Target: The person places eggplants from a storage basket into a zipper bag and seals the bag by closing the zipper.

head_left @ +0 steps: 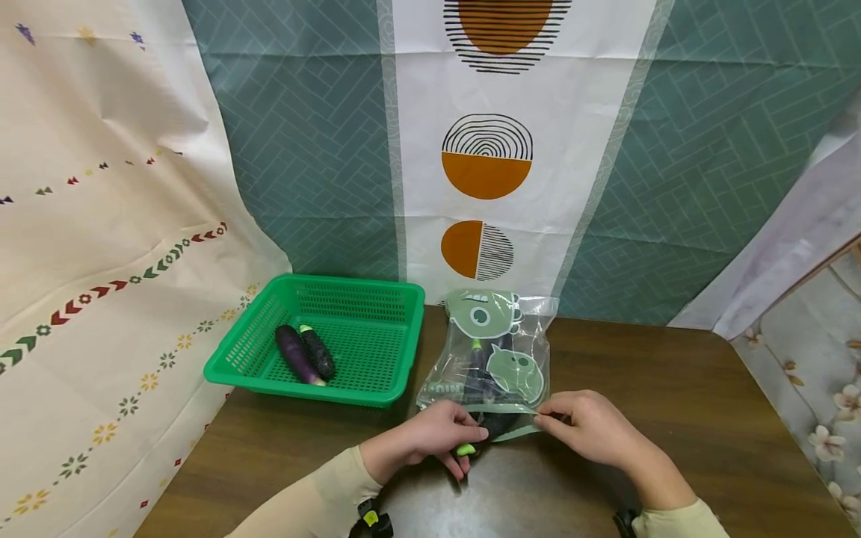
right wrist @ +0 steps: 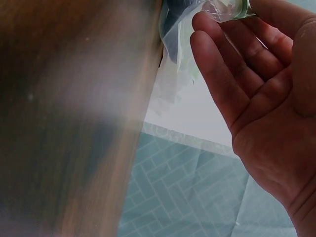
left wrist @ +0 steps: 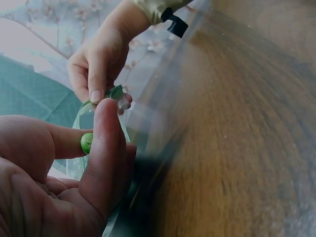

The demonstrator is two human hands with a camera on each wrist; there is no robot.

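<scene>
A clear zip bag (head_left: 514,373) printed with green cartoon animals lies on the table with its mouth toward me. Through the plastic, dark eggplants (head_left: 477,360) show inside. My left hand (head_left: 440,433) holds another dark eggplant (head_left: 498,424) at the bag's mouth, its green stem end (left wrist: 86,143) between thumb and fingers. Most of that eggplant is hidden in the left wrist view. At the mouth's right corner, my right hand (head_left: 592,427) pinches the green-edged rim (head_left: 521,432) between thumb and fingertip, and the rim's two edges stand apart there.
A green plastic basket (head_left: 363,394) stands left of the bag, holding a purple eggplant (head_left: 296,353) and a darker one (head_left: 318,351) with a green end. The brown wooden table (head_left: 646,373) meets hanging patterned cloth (head_left: 323,149) at the back and sides.
</scene>
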